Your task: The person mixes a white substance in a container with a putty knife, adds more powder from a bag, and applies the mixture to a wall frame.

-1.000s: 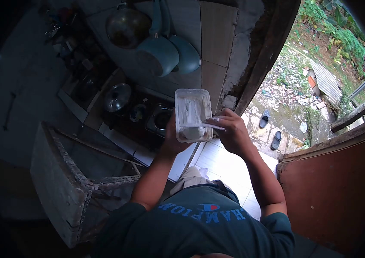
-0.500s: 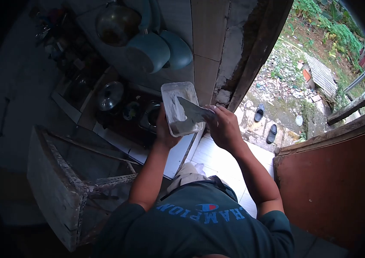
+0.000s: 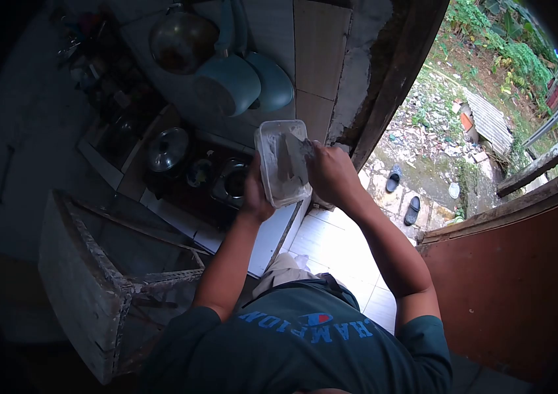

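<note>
A rectangular plastic tub (image 3: 267, 172) with whitish paste smeared inside is tilted up in front of me. My left hand (image 3: 256, 192) is closed around its left side and lower edge. A putty knife (image 3: 300, 156) is gripped in my right hand (image 3: 334, 172), its flat blade reaching into the tub along the right side. The knife's handle is hidden by my fingers. Some pale paste (image 3: 287, 190) lies in the lower part of the tub.
Left of the tub is a stove (image 3: 233, 180) with a lidded pot (image 3: 167, 150). Pans (image 3: 227, 85) hang on the tiled wall. A worn wooden frame (image 3: 121, 282) stands at lower left. At right are an open doorway, a reddish door panel (image 3: 502, 289) and slippers (image 3: 413, 211) outside.
The putty knife has turned steeper and moved toward the tub's right side, with my right hand rising slightly. The tub has shifted a little to the right and stands more upright.
</note>
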